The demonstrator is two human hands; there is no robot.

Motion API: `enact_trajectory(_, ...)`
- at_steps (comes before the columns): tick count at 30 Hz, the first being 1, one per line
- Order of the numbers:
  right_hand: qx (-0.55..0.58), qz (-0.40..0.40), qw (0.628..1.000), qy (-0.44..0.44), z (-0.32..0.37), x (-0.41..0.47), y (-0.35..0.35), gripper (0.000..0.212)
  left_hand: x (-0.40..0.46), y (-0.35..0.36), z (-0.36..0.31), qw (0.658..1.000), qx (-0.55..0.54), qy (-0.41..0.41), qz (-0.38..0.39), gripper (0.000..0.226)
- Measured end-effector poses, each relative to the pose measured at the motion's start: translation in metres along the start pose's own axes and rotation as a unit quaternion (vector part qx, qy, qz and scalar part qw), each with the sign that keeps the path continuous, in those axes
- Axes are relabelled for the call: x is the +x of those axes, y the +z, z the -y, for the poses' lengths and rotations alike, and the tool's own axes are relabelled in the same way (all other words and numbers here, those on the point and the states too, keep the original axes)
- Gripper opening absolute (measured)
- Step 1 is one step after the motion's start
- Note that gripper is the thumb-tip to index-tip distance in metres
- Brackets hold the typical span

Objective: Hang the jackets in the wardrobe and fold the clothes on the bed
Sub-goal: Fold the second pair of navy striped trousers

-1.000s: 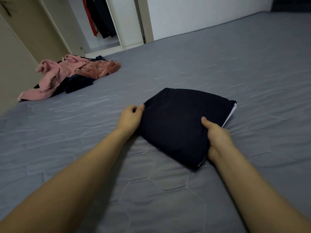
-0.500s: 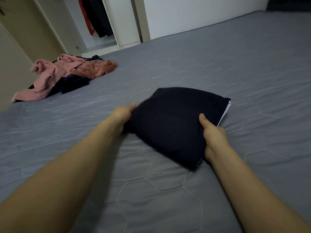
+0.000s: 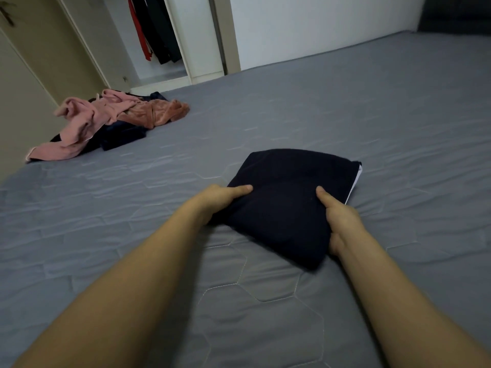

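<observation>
A folded navy garment (image 3: 289,200) with a white edge showing at its right side lies on the grey quilted bed (image 3: 345,107). My left hand (image 3: 220,199) grips its left edge, thumb on top and fingers underneath. My right hand (image 3: 338,221) grips its near right edge the same way. At the bed's far left corner lies a loose heap of pink clothes (image 3: 106,120) over dark navy clothes (image 3: 122,135). Beyond the bed, the open wardrobe (image 3: 159,35) holds hanging jackets, one red and others dark.
A beige wardrobe door (image 3: 32,83) stands at the far left beside the bed. A white wall (image 3: 318,30) runs behind the bed, and a dark headboard or pillow (image 3: 457,17) sits at the far right corner.
Both hands have shifted their hold on the folded navy garment; my left thumb now lies on top of it. The garment sits slightly nearer to me.
</observation>
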State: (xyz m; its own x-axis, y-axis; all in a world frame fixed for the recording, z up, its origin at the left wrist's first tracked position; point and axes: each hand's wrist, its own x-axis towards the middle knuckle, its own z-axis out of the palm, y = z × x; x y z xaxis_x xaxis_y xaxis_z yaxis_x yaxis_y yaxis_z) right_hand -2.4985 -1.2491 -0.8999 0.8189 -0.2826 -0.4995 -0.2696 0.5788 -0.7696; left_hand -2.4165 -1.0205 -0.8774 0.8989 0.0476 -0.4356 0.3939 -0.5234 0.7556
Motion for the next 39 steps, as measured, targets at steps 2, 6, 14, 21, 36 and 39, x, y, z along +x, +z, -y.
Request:
enact_trajectory(2, -0.022, 0.004, 0.999, 0.03, 0.007, -0.012, 0.006, 0.04, -0.007, -0.007, 0.007, 0.995, -0.084, -0.021, 0.053, 0.066)
enact_trajectory(6, -0.105, 0.018, 0.992, 0.071, 0.028, -0.057, 0.039, 0.022, -0.034, -0.034, 0.028, 0.979, -0.195, -0.02, 0.058, 0.059)
enact_trajectory(14, -0.204, 0.045, 0.974, 0.088, 0.102, -0.224, 0.238, 0.017, -0.153, -0.223, 0.012, 0.964, -0.263, -0.041, -0.025, 0.06)
enact_trajectory(21, -0.287, 0.239, 0.927, -0.043, 0.22, -0.465, 0.511, 0.024, -0.364, -0.513, -0.072, 0.928, -0.35, -0.007, -0.127, 0.06)
enact_trajectory(36, -0.506, 0.588, 0.571, -0.27, 0.332, -0.859, 0.923, 0.029, -0.714, -1.056, -0.202, 0.94, -0.116, 0.222, -0.233, 0.091)
enact_trajectory(39, -0.535, 0.594, 0.541, -0.261, 0.312, -0.866, 0.968, 0.028, -0.705, -1.099, -0.186, 0.957, -0.122, 0.219, -0.147, 0.054)
